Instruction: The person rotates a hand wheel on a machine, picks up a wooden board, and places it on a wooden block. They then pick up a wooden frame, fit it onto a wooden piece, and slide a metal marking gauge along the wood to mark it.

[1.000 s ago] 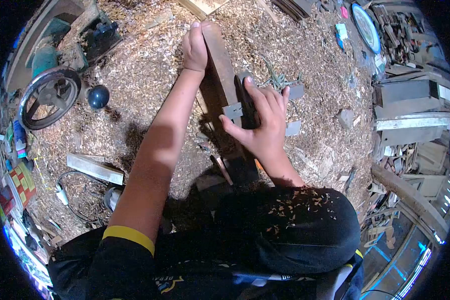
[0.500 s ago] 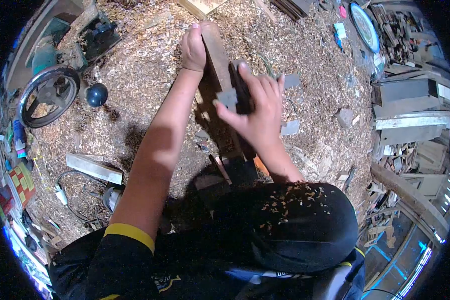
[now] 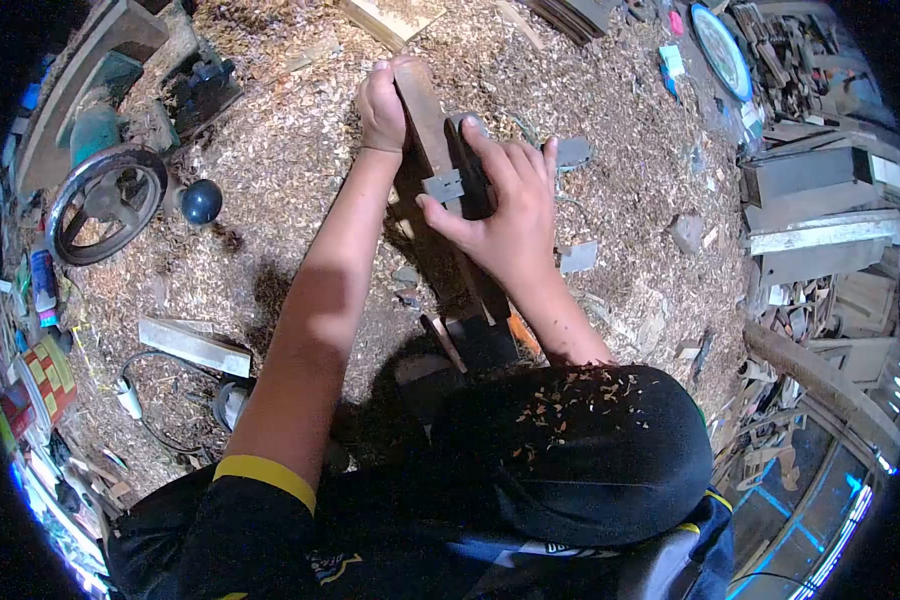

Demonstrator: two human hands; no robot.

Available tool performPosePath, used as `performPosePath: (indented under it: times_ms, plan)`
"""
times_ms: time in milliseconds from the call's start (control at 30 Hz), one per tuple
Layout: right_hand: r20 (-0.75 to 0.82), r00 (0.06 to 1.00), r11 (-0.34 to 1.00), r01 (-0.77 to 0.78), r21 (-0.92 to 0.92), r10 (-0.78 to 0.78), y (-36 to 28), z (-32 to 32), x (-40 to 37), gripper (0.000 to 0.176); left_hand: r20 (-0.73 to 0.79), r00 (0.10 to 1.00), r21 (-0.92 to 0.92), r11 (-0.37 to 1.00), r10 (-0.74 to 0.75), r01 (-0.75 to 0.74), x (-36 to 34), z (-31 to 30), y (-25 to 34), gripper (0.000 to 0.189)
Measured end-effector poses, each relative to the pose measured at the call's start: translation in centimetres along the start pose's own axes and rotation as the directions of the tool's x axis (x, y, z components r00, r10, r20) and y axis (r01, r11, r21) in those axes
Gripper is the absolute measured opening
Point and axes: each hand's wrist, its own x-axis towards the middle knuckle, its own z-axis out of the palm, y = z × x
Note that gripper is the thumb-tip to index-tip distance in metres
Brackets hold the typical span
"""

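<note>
A long wooden bar [image 3: 426, 110] runs from the upper middle toward my knees, one side in deep shadow. My left hand [image 3: 381, 112] is closed round its far end, thumb on the tip. Over the bar's middle, my right hand [image 3: 515, 200] arches with fingers bent and thumb apart, gripping a dark piece [image 3: 475, 185]. A flat grey end [image 3: 443, 185] shows by the thumb, lying over the bar. Another grey end [image 3: 573, 152] sticks out past the fingertips. What lies under the palm is hidden.
Wood shavings cover the floor [image 3: 630, 170] and my knee [image 3: 590, 400]. At left stand a handwheel [image 3: 107, 205] and a dark ball [image 3: 201, 201]. A wood offcut [image 3: 195, 346] lies near a cable. Stacked wood [image 3: 820, 230] lines the right. A loose grey piece [image 3: 578, 257] lies nearby.
My right hand has slid a little away from me along the bar, the grey ends moving with it. My left hand keeps its hold. The view has shifted slightly.
</note>
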Motion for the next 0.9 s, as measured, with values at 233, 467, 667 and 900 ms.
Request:
performPosePath:
  times_ms: [233,467,667,900]
  plan:
    - [-0.001,1.0,1.0,-0.002,0.0,0.002,-0.1,0.1,0.0,0.092,-0.016,1.0,-0.086,0.996,-0.013,0.012,-0.1,0.1,0.8,0.068]
    - [0.004,1.0,1.0,0.008,0.01,-0.009,-0.2,0.1,0.7,0.089,0.023,0.998,0.032,0.998,0.06,-0.06,-0.6,-0.1,1.6,0.064]
    - [-0.001,0.997,0.997,0.072,0.019,-0.072,0.5,1.4,4.1,0.087,-0.024,1.0,-0.012,1.0,-0.008,0.007,-0.6,-0.3,0.4,0.066]
    - [0.01,0.999,0.998,0.041,0.051,-0.042,0.5,1.4,3.4,0.091,0.073,0.997,-0.057,0.998,0.021,-0.017,-1.0,-0.8,0.8,0.065]
